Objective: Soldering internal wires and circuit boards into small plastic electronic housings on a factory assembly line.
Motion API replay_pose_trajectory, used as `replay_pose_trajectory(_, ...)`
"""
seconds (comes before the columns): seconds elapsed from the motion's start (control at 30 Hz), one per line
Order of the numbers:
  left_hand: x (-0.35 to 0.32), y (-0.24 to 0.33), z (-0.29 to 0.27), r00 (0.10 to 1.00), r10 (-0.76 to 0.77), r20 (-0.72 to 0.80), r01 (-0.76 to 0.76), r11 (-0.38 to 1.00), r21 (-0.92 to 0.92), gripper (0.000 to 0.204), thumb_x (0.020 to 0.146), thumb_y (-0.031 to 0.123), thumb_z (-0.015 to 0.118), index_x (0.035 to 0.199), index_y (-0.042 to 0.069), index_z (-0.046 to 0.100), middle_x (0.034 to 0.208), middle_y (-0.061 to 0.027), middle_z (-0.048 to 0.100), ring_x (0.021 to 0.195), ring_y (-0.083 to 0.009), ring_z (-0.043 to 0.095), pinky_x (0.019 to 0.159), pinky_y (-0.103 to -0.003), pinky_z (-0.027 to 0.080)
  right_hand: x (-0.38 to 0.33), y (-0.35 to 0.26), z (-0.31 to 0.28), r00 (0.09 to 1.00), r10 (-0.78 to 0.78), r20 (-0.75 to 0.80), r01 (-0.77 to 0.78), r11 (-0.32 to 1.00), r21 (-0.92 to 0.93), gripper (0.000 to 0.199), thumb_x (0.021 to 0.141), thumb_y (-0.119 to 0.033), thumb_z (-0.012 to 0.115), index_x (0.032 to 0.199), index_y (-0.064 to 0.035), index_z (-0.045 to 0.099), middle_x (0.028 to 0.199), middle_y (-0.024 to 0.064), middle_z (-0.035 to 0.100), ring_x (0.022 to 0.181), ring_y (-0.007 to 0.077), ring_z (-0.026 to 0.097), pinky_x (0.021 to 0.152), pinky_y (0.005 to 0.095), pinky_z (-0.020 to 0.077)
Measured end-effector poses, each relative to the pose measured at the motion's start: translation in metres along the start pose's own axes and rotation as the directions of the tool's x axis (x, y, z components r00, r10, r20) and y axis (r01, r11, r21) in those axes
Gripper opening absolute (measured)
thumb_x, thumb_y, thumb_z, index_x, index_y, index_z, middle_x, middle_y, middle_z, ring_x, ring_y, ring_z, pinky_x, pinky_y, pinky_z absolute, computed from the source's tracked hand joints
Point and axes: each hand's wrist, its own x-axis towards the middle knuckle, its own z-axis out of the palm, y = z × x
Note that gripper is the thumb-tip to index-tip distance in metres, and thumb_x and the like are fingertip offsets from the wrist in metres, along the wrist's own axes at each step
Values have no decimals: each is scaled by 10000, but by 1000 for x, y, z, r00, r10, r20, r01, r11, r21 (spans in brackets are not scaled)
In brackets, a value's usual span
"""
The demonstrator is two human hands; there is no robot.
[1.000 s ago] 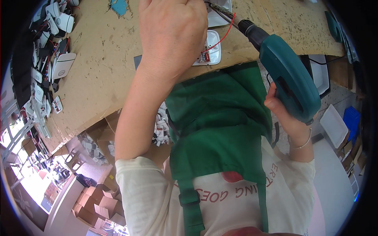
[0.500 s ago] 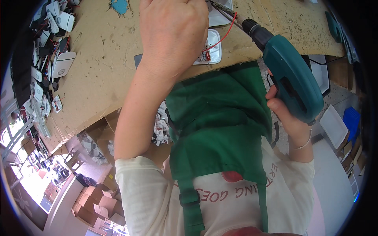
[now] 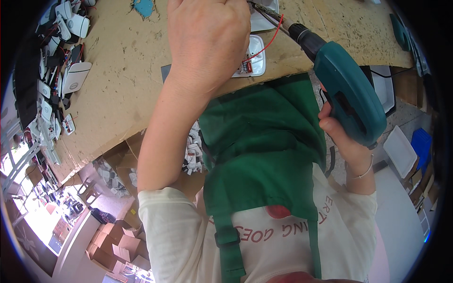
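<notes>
In my right hand (image 3: 347,139), the fingers are closed round the grip of a teal pistol-shaped soldering gun (image 3: 351,92). Its black nozzle and dark metal tip point up and left, over a white plastic part (image 3: 264,20) at the top edge. My left hand (image 3: 207,40) is back up and looks curled, close to that tip; its fingertips are hidden and what they grip does not show. Partly under this hand lies a white casing (image 3: 257,55) with small electronic parts inside. A thin red wire (image 3: 271,41) rises from it towards the tip.
White casings and wired parts (image 3: 75,75) are heaped along the left of the worn brown worktable (image 3: 127,89). Below its edge, more white pieces (image 3: 193,151) lie near cardboard. Cardboard boxes (image 3: 115,245) stand lower left. At right are a white tray (image 3: 400,151) and a blue bin (image 3: 421,146).
The soldering gun and my right hand have shifted very slightly to the left. My left hand and the casing look the same.
</notes>
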Motion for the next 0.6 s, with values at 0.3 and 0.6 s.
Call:
replay_pose_trajectory(0.3, -3, -3, 1, 983, 122, -133, -129, 991, -43, 60, 699, -24, 602, 754, -1, 600, 907, -110, 598, 817, -294, 574, 738, -386, 415, -8, -2, -6, 996, 81, 30, -81, 997, 2, 302, 719, -110, 840, 948, -17, 668, 779, 37, 660, 681, 122, 616, 620, 246, 498)
replay_pose_trajectory(0.6, 1, 6, -15, 997, 62, -43, -64, 997, -42, 57, 704, -16, 598, 758, 1, 603, 919, -109, 601, 826, -292, 577, 740, -388, 417, -28, 8, -12, 999, 43, -4, -39, 941, 338, 569, 767, -159, 813, 1229, 35, 541, 1054, 128, 644, 741, 148, 601, 663, 263, 505)
